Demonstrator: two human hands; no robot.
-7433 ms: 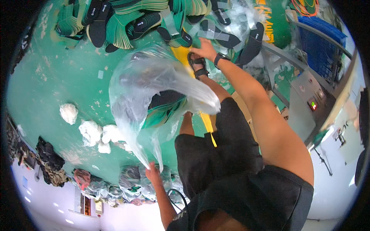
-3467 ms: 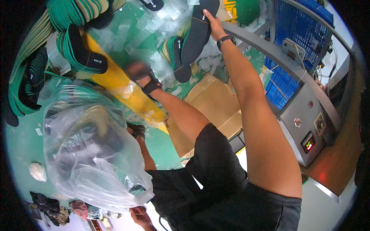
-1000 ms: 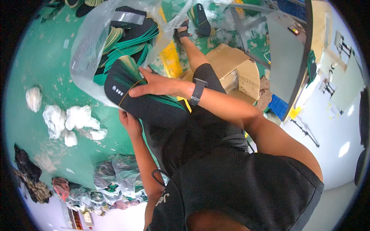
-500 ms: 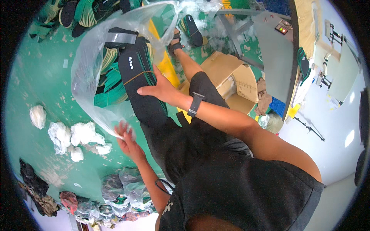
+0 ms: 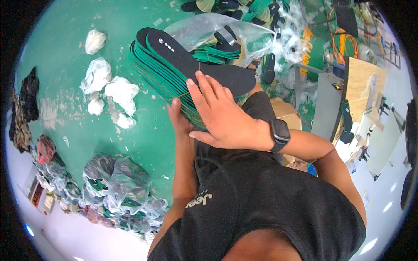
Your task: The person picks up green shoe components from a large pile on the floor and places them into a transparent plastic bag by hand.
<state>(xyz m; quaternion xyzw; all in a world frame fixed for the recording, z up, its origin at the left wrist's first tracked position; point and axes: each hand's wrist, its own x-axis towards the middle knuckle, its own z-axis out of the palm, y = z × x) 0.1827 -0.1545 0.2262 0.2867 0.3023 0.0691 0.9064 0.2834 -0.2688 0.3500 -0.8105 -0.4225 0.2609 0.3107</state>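
Note:
A thick stack of shoe insoles, black on top with green layered edges, is tilted over my lap with a thin band around it. My left hand grips its near lower end; the thumb shows and the other fingers are hidden behind the stack. My right hand lies over the top near the band, fingers stretched out and thumb apart. Beyond it, another black insole piece lies across my thigh. A clear plastic bag with more banded insoles stands open behind the stack.
Crumpled white plastic bags lie on the green floor to the left. Filled clear bags stand at lower left. At right are a cardboard box and a grey table. More insoles lie at the far side.
The banded insole stack has turned onto its side, showing its green edges. My left hand has left the bag's rim and holds the stack; my right hand has shifted over its top.

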